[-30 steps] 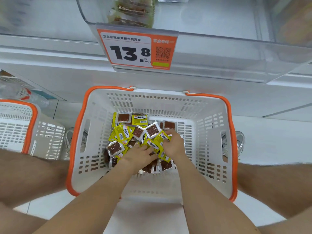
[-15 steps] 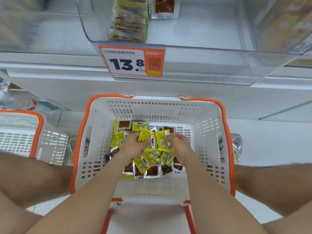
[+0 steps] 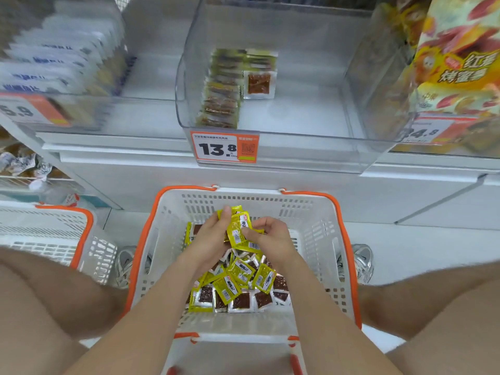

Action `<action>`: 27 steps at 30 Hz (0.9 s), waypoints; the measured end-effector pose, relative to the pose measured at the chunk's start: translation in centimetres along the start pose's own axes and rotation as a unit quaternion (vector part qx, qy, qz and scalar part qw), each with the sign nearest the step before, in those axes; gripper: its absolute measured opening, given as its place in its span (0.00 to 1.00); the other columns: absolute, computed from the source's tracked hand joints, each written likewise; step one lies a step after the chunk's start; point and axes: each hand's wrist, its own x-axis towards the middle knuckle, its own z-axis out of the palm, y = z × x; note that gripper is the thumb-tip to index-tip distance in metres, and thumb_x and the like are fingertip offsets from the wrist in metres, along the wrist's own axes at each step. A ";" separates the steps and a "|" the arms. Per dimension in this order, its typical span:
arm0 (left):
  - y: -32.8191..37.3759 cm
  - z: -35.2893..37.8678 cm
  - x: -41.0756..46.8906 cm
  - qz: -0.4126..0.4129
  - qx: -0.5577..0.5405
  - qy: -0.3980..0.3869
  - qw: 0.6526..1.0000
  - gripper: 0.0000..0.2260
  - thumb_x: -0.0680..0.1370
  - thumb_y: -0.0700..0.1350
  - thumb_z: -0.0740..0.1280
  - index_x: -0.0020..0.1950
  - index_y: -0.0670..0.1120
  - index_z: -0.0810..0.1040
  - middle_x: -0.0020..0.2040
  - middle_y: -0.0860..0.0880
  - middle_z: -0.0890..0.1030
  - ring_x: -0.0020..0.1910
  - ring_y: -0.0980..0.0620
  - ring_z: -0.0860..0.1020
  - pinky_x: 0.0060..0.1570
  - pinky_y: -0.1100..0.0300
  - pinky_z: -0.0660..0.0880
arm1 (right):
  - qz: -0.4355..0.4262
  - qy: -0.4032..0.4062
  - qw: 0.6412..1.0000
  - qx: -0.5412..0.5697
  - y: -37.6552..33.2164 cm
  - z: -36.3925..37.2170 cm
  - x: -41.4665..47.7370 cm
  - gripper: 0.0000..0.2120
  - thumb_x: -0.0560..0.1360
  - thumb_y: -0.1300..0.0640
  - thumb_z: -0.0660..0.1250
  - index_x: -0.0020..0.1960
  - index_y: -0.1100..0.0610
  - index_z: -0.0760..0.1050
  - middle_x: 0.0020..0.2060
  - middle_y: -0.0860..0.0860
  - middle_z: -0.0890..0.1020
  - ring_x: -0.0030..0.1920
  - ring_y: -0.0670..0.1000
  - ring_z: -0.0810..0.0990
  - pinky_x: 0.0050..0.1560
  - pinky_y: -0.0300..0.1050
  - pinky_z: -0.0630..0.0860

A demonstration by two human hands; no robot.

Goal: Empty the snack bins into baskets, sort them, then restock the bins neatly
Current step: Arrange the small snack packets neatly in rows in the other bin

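A white basket with an orange rim (image 3: 319, 239) stands on the floor between my knees. Loose yellow and silver snack packets (image 3: 238, 288) lie in a heap on its bottom. My left hand (image 3: 209, 236) and my right hand (image 3: 270, 239) together hold a bunch of yellow packets (image 3: 238, 228) raised above the heap, near the basket's far wall. On the shelf above, a clear bin (image 3: 270, 85) holds a neat row of the same packets (image 3: 221, 98) along its left side, with one packet (image 3: 259, 83) lying flat beside the row.
An orange price tag reading 13.8 (image 3: 224, 147) hangs on the bin's front. A second white basket (image 3: 54, 234) stands at the left. Neighbouring bins hold white packets (image 3: 54, 55) at the left and big yellow bags (image 3: 460, 63) at the right. My shoes (image 3: 362, 263) flank the basket.
Both hands gathered packets from the heap and lifted the bunch up toward the basket's far wall. My head tilted up, so the clear bin's inside came into view.
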 end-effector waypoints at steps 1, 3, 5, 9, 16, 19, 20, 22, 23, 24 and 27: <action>0.3 0.0 0.0 0.017 0.022 -0.006 1.000 0.22 0.80 0.64 0.69 0.69 0.53 0.77 0.64 0.46 0.83 0.65 0.43 0.81 0.67 0.38 0.75 | -0.021 -0.006 1.000 -0.019 -0.8 -0.1 -0.3 0.11 0.71 0.58 0.82 0.50 0.56 0.83 0.47 0.50 0.87 0.48 0.47 0.86 0.52 0.50 0.83; 0.8 -0.2 0.1 0.055 0.050 0.009 0.997 0.17 0.78 0.59 0.71 0.66 0.58 0.78 0.64 0.48 0.84 0.65 0.43 0.81 0.68 0.35 0.74 | -0.022 -0.050 0.998 -0.020 -2.3 -0.8 -0.9 0.14 0.73 0.62 0.80 0.57 0.56 0.83 0.49 0.50 0.87 0.48 0.46 0.86 0.47 0.44 0.83; 1.6 -0.4 -0.1 0.072 0.031 0.061 0.995 0.15 0.79 0.56 0.70 0.66 0.61 0.77 0.65 0.50 0.83 0.65 0.43 0.81 0.65 0.35 0.76 | 0.009 -0.083 0.996 0.011 -3.5 -2.0 -1.3 0.16 0.76 0.69 0.74 0.61 0.56 0.83 0.53 0.57 0.86 0.48 0.53 0.86 0.46 0.47 0.83; 3.3 -0.3 -1.7 0.100 0.029 0.142 0.984 0.11 0.82 0.51 0.70 0.64 0.57 0.80 0.60 0.49 0.85 0.59 0.45 0.84 0.58 0.39 0.81 | 0.027 -0.001 0.990 0.135 -5.1 -3.2 -1.9 0.14 0.75 0.69 0.73 0.57 0.56 0.84 0.51 0.56 0.87 0.47 0.54 0.84 0.52 0.50 0.77; 4.7 2.3 -3.4 0.049 -0.078 0.034 0.995 0.15 0.88 0.54 0.57 0.69 0.50 0.77 0.60 0.43 0.86 0.58 0.42 0.85 0.55 0.44 0.81 | -0.059 0.079 0.995 -0.029 -5.1 0.6 -3.2 0.12 0.72 0.57 0.81 0.49 0.59 0.82 0.41 0.57 0.87 0.39 0.49 0.85 0.44 0.47 0.81; 4.5 3.0 -2.9 0.001 -0.093 0.049 0.994 0.26 0.84 0.65 0.56 0.69 0.48 0.78 0.61 0.42 0.85 0.59 0.43 0.84 0.57 0.47 0.77 | -0.078 0.073 0.986 -0.132 -4.8 1.9 -3.9 0.14 0.79 0.51 0.73 0.59 0.57 0.75 0.46 0.48 0.82 0.46 0.48 0.82 0.50 0.45 0.76; 4.5 3.2 -2.8 -0.012 -0.103 0.062 0.993 0.27 0.82 0.67 0.59 0.70 0.50 0.78 0.63 0.44 0.84 0.61 0.45 0.84 0.57 0.48 0.76 | -0.072 0.046 0.983 -0.160 -4.7 2.5 -3.9 0.17 0.83 0.51 0.68 0.67 0.57 0.70 0.49 0.48 0.79 0.50 0.50 0.81 0.54 0.46 0.75; 3.9 3.3 -2.5 -0.031 -0.124 0.059 0.990 0.27 0.79 0.65 0.67 0.72 0.51 0.77 0.67 0.47 0.82 0.63 0.46 0.82 0.55 0.50 0.78 | -0.058 -0.006 0.978 -0.201 -4.2 3.5 -3.6 0.21 0.85 0.48 0.58 0.74 0.58 0.64 0.47 0.52 0.79 0.51 0.56 0.81 0.56 0.52 0.78; 3.6 3.3 -2.4 -0.028 -0.115 0.054 0.992 0.25 0.78 0.61 0.70 0.71 0.50 0.75 0.67 0.47 0.81 0.62 0.46 0.83 0.50 0.51 0.79 | -0.057 -0.021 0.973 -0.224 -3.8 3.8 -3.3 0.21 0.85 0.45 0.54 0.67 0.60 0.70 0.44 0.55 0.80 0.47 0.60 0.82 0.54 0.58 0.80; 3.1 3.0 -2.1 -0.010 -0.083 0.068 0.994 0.21 0.79 0.54 0.72 0.68 0.49 0.75 0.63 0.45 0.82 0.58 0.46 0.83 0.43 0.53 0.79 | -0.060 -0.031 0.968 -0.243 -3.0 3.8 -2.7 0.23 0.83 0.44 0.52 0.56 0.63 0.73 0.40 0.58 0.80 0.43 0.64 0.82 0.50 0.63 0.81; 1.3 1.7 -1.4 0.032 0.029 0.097 0.994 0.11 0.79 0.37 0.69 0.60 0.49 0.75 0.51 0.45 0.83 0.50 0.44 0.82 0.36 0.55 0.78 | -0.054 -0.067 0.965 -0.249 -1.7 3.0 -1.8 0.26 0.85 0.45 0.55 0.44 0.68 0.72 0.39 0.67 0.79 0.37 0.59 0.84 0.46 0.64 0.82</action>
